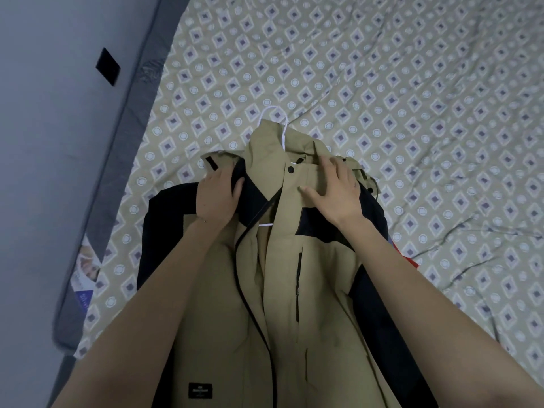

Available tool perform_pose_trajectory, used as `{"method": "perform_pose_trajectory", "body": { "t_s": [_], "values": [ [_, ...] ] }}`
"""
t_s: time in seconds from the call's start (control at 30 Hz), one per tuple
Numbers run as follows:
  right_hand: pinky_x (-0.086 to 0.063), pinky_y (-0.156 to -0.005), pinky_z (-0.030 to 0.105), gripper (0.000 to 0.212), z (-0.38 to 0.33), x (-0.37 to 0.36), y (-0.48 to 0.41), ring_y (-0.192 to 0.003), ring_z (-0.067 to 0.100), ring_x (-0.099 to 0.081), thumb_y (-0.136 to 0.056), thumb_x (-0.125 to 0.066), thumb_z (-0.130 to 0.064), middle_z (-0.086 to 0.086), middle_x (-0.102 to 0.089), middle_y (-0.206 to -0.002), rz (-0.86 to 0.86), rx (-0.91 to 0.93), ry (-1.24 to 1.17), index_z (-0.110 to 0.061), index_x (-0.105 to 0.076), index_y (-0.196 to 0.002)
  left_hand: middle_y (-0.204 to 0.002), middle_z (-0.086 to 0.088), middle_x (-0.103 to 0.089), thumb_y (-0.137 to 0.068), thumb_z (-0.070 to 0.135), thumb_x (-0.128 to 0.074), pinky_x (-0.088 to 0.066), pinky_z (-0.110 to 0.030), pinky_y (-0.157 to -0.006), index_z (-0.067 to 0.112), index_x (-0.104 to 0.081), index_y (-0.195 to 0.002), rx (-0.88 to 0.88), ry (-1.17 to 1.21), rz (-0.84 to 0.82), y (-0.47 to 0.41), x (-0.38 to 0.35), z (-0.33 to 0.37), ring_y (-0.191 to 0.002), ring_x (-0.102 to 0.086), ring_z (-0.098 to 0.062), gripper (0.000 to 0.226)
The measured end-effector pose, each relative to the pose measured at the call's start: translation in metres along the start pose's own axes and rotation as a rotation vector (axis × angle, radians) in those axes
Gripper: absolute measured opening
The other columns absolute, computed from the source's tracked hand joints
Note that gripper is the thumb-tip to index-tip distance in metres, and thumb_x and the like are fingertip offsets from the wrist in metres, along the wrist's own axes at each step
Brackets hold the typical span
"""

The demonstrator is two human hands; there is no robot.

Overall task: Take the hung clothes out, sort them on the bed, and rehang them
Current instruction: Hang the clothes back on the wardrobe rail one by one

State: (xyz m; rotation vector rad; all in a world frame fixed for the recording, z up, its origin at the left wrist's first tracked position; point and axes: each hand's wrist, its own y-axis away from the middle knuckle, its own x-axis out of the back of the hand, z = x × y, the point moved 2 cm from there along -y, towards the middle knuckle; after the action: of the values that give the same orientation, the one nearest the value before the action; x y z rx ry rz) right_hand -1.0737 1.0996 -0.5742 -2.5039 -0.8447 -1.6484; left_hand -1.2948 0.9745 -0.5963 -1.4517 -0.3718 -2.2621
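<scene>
The left hand (219, 195) grips the jacket (279, 290) at its shoulder, fingers curled over a fold where black cloth meets khaki. The right hand (332, 192) lies flat on the upper chest on the other side of the collar, fingers straight and spread, pressing on the cloth and clasping nothing. Both bare forearms reach in from the bottom of the view, one along each side of the garment. The jacket is khaki with black panels at the shoulders and sleeves. It lies front up on the bed (412, 113), collar away from the person and hem towards them. A white hanger (276, 119) is inside it. Its hook sticks out past the collar onto the sheet (382, 69), and a short piece of its bar shows in the open front between the hands. A dark snap (290, 169) sits below the collar, a black zip (298, 278) runs down the chest, and a small black label (200, 390) sits near the hem. The sheet is beige, printed with diamonds and circles, and creased on the right. A bit of red cloth (412, 260) peeks out from under the jacket's right edge. The grey mattress (117, 160) edge runs along the left, beside a pale wall (44, 113) carrying a black square (107, 66).
</scene>
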Motion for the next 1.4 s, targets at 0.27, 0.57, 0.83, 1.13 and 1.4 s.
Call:
{"method": "perform_pose_trajectory", "body": {
  "t_s": [0.27,0.57,0.83,1.13,1.4],
  "values": [
    [-0.036,-0.104,0.042,0.051,-0.029,0.035,0.013,-0.117,0.026,-0.05,-0.096,-0.043,-0.059,0.005,-0.059,-0.121,-0.051,0.049,-0.02,-0.016,-0.059,-0.118,-0.073,0.004,-0.042,-0.098,0.032,-0.046,-0.031,-0.033,-0.066,0.02,-0.039,-0.08,-0.087,0.172,0.105,0.029,0.064,0.015,-0.067,-0.042,-0.018,0.023],
    [-0.031,-0.052,0.032,0.055,-0.056,0.108,0.08,-0.06,0.021,-0.046,-0.087,-0.06,-0.059,0.008,-0.053,-0.063,0.084,-0.02,-0.189,-0.005,-0.057,-0.073,-0.094,-0.001,-0.058,-0.099,0.023,-0.055,-0.047,-0.045,-0.083,0.012,-0.058,-0.104,-0.029,0.311,-0.056,0.055,0.135,0.044,-0.09,-0.054,-0.02,0.013],
    [-0.029,-0.05,0.027,0.052,-0.065,0.163,0.149,-0.048,0.011,-0.036,-0.087,-0.068,-0.049,-0.004,-0.039,-0.049,0.17,0.092,-0.348,-0.015,-0.046,-0.054,-0.123,-0.001,-0.062,-0.101,0.044,-0.046,-0.042,-0.041,-0.102,0.021,-0.053,-0.139,-0.199,0.217,-0.108,0.084,0.188,0.12,-0.113,-0.055,-0.018,0.045],
    [-0.027,-0.051,0.032,0.061,-0.036,0.241,0.209,-0.05,0.012,-0.031,-0.08,-0.065,-0.06,-0.002,-0.031,-0.049,0.158,0.263,-0.366,-0.015,-0.033,-0.055,-0.094,-0.005,-0.064,-0.101,0.028,-0.053,-0.048,-0.047,-0.08,0.012,-0.064,-0.1,-0.079,0.141,0.109,0.168,0.22,0.187,-0.089,-0.058,-0.024,0.02],
    [-0.028,-0.05,0.03,0.058,-0.045,0.264,0.278,-0.05,0.011,-0.039,-0.079,-0.067,-0.061,-0.002,-0.04,-0.051,0.047,0.454,-0.344,-0.016,-0.038,-0.056,-0.076,0.003,-0.061,-0.097,0.04,-0.057,-0.045,-0.037,-0.065,0.014,-0.06,-0.083,0.217,0.087,0.375,0.309,0.271,0.236,-0.073,-0.055,-0.017,0.03]
  ]
}}
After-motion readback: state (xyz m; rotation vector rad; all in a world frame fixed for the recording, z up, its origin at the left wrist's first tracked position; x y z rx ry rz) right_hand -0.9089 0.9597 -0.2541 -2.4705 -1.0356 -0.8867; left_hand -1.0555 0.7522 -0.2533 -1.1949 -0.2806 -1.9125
